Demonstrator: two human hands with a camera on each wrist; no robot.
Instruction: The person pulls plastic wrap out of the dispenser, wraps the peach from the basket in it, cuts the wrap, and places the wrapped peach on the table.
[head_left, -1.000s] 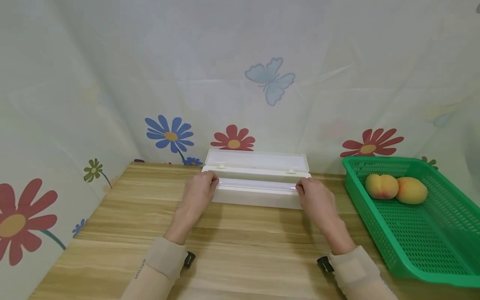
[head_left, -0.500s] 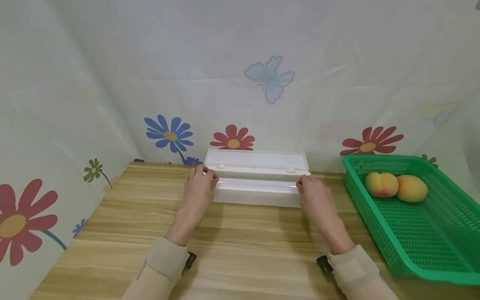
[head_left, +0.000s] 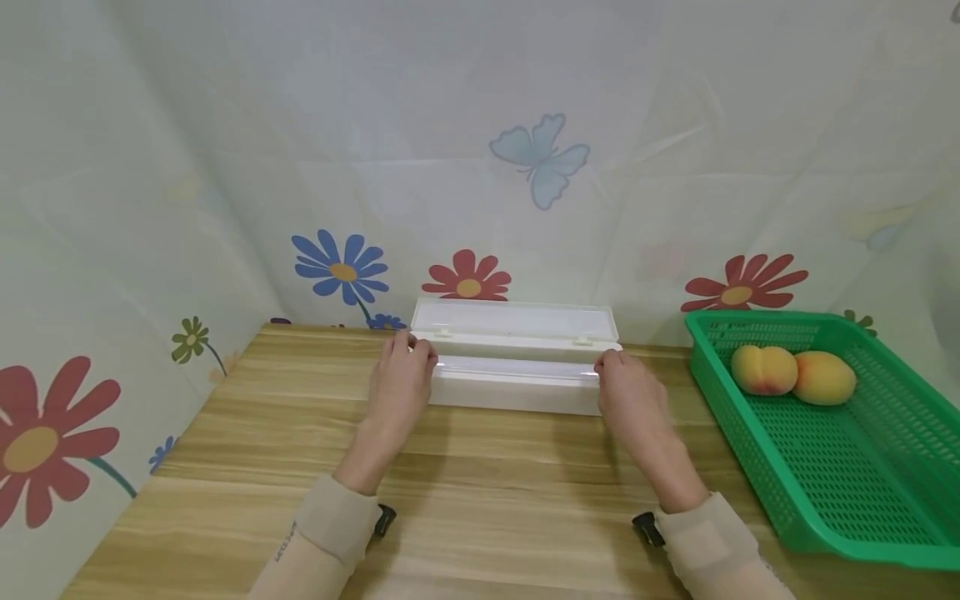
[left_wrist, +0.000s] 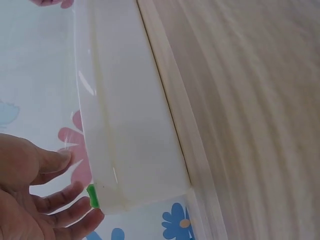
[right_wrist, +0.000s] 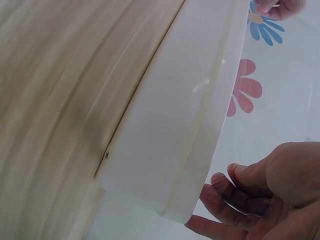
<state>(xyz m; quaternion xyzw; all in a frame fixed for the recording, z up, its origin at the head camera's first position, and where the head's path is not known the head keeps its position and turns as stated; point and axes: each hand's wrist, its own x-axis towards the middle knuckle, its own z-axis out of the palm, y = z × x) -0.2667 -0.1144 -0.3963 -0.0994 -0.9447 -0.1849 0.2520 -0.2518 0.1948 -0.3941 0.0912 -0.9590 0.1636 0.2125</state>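
A long white cling film dispenser (head_left: 517, 396) lies across the far part of the table, its lid (head_left: 513, 319) tipped back. Clear cling film (head_left: 517, 368) stretches along its opening between my hands. At the left end, my left hand (head_left: 400, 375) pinches the film's edge between thumb and forefinger. Its other fingers touch the dispenser's corner beside a small green tab (left_wrist: 93, 196) in the left wrist view. My right hand (head_left: 633, 396) pinches the film at the opposite end, and a lower finger touches the dispenser's corner in the right wrist view. The film's transparency makes its edges hard to see.
To the right stands a green plastic basket (head_left: 787, 500) with two peaches (head_left: 763, 370) near its far end. A flower-printed cloth (head_left: 585, 233) hangs behind the wood-grain table (head_left: 495, 500), close to the dispenser's lid.
Some fingers of my left hand have lifted and spread a little at the dispenser's left end. The right hand, dispenser and basket look nearly unchanged.
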